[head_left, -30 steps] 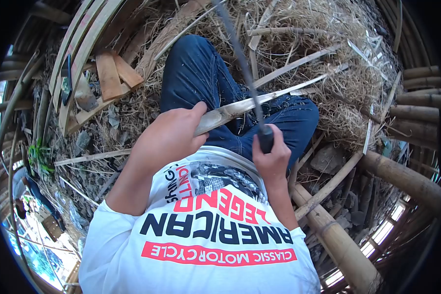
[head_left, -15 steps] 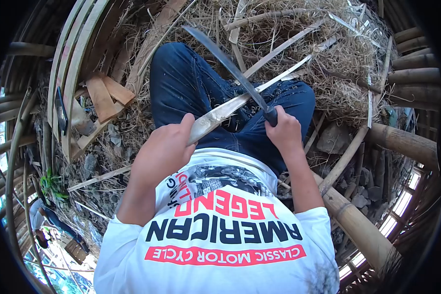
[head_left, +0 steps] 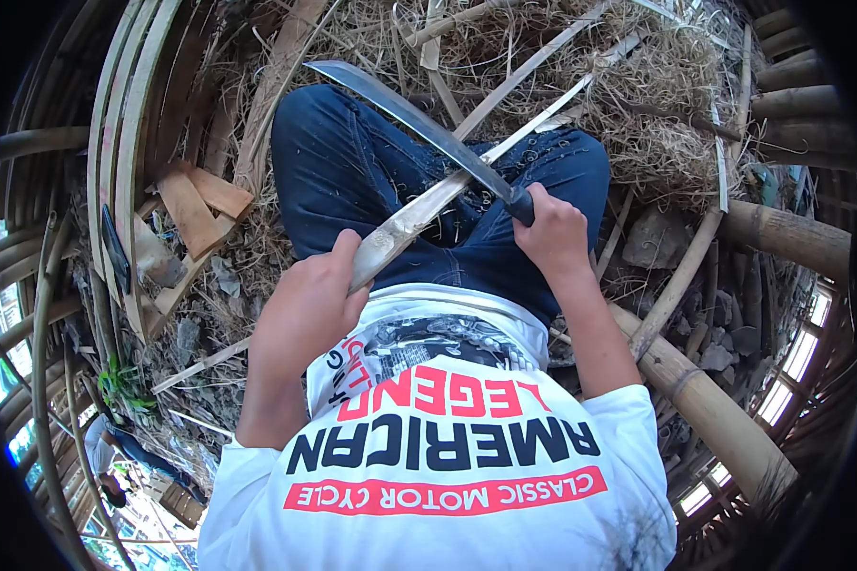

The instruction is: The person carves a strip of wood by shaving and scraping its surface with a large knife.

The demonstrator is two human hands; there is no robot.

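My left hand [head_left: 314, 309] is closed around the thick near end of a bamboo strip [head_left: 405, 225], which slants away over my lap and narrows to a thin pale tip. In my right hand [head_left: 554, 233] is the dark handle of a machete [head_left: 409, 116]. Its long blade points to the far left and crosses the strip, seemingly resting on its upper face. Small curled shavings lie on my jeans [head_left: 324, 171] around the crossing. The fingertips of both hands are partly hidden.
Dry fibres and shavings [head_left: 667, 124] heap up beyond my knees. Curved planks [head_left: 114, 143] and wood offcuts [head_left: 189, 205] lie at left. A thick bamboo pole [head_left: 705, 400] runs along my right side, near stones [head_left: 657, 238]. Another person [head_left: 129, 452] is at lower left.
The machete has swung flatter, its tip moving left and nearer. Both hands still hold the same things, and the view has shifted slightly.
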